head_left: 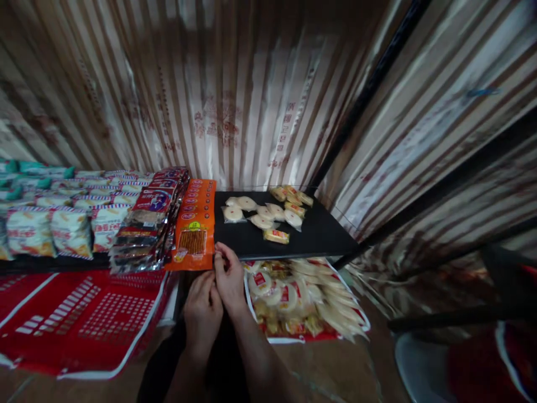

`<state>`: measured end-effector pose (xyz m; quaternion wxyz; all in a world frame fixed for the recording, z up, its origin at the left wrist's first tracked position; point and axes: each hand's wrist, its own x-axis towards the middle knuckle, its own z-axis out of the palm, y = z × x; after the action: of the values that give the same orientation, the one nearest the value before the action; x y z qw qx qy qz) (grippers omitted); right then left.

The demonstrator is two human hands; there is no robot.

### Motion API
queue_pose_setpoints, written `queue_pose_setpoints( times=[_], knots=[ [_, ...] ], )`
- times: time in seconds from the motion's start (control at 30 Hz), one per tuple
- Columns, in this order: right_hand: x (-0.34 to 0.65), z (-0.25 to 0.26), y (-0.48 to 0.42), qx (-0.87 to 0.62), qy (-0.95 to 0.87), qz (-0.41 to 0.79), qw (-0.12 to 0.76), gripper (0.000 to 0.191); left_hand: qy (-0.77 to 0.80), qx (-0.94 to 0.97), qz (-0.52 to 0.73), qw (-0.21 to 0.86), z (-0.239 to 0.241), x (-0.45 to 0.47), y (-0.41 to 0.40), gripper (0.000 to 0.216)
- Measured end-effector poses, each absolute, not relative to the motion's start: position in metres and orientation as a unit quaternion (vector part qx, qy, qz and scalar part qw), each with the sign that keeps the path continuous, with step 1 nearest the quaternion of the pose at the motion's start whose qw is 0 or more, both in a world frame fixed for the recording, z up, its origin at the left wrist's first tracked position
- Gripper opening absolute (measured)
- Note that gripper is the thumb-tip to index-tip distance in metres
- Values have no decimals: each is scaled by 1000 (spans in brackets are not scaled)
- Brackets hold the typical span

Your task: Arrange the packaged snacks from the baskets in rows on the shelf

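My right hand (230, 277) is at the lower right corner of an orange snack packet (196, 221), its fingers bent and pinched against the packet's edge. Whether they grip it or something small is hidden. Just left of it and lower, my left hand (203, 299) is closed with curled fingers, touching the right hand; what it holds, if anything, does not show. Printed with sticks on its front, the orange packet lies at the front edge of the black shelf (247, 243). Beside it leans a row of dark red packets (149, 215).
White bags of snacks (31, 229) fill the shelf's left, with green packets (46, 170) behind. Round wrapped biscuits (262, 215) and yellow packets (277, 236) lie on the right. Below stand an upturned-looking red basket (126, 313) and a basket of wrapped biscuits (289, 296). A black pole (356, 112) slants behind.
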<state>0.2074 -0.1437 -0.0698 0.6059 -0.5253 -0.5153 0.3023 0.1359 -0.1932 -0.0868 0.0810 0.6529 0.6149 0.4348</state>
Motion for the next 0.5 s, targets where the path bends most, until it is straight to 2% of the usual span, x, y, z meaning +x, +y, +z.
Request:
queue_pose_setpoints(
  times=[0.23,0.5],
  knots=[
    [251,-74,-202,-573,-540,265,556,31,604,679,316,273,-87,157,-232,31],
    [325,-78,-243,-621,-517,203,554,34,640,675,163,329,-100,182,-249,35]
  ],
)
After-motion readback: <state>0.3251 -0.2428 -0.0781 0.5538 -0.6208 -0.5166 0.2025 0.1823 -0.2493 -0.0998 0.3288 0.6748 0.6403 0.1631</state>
